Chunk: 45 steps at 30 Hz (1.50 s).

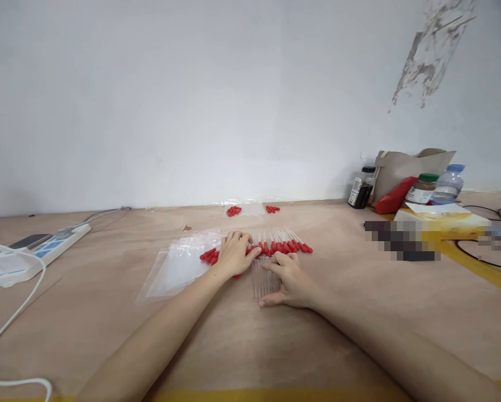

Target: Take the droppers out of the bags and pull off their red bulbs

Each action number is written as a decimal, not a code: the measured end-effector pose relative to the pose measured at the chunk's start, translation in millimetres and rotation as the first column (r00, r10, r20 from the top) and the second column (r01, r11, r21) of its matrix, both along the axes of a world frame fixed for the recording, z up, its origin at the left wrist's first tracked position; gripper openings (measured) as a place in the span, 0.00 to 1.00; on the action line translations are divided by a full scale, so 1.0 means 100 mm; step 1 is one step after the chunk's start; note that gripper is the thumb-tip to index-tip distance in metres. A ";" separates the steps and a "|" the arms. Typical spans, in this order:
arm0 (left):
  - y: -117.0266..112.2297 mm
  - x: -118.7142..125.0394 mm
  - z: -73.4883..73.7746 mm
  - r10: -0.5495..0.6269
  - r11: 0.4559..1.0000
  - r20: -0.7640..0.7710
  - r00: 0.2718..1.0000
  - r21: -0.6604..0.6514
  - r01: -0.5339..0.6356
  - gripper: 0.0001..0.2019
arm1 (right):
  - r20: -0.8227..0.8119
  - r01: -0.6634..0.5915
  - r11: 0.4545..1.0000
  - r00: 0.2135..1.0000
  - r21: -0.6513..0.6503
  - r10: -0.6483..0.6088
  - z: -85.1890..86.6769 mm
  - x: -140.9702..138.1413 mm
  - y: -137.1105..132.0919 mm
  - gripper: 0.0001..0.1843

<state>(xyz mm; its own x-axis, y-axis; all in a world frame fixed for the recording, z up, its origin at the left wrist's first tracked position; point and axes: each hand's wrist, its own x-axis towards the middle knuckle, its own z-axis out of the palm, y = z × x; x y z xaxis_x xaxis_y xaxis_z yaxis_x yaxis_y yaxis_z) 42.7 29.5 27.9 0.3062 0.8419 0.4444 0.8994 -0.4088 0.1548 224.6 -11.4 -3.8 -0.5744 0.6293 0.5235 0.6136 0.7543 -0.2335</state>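
Brown table; bottle label unreadable; left hand half-open over red bulbs, right hand spanning tubes.

Pale, softly lit wall with a flaked patch at upper right, behind a brown-covered table.

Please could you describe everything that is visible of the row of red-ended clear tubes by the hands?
The row of tubes holds many thin, clear pieces, perhaps plastic or glass, with rounded, rubbery-looking red ends. They lie close together on the brown surface. Some stems point toward the wall, fanning slightly; others lie on the near side. The left hand partly covers the left end; the right hand spans the near stems.
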 end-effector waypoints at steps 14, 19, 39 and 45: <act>0.04 0.03 -0.03 0.026 0.995 0.097 0.995 0.089 -0.035 0.11 | -0.271 0.244 0.968 0.937 0.056 -0.221 0.14 0.29 0.11 0.08; -0.34 -0.32 0.01 -0.171 0.978 0.084 0.982 0.139 0.158 0.06 | -0.381 0.322 0.935 0.891 0.147 -0.247 0.11 0.27 0.10 0.17; -0.64 -0.49 -0.17 -0.386 0.894 -0.012 0.923 0.243 0.377 0.04 | -0.031 0.037 0.942 0.999 0.333 -0.029 0.02 0.07 -0.14 0.09; -0.64 -0.38 -0.13 -0.428 0.871 -0.059 0.902 0.239 0.429 0.14 | -0.040 0.020 0.933 0.999 0.359 -0.006 0.02 0.05 -0.15 0.09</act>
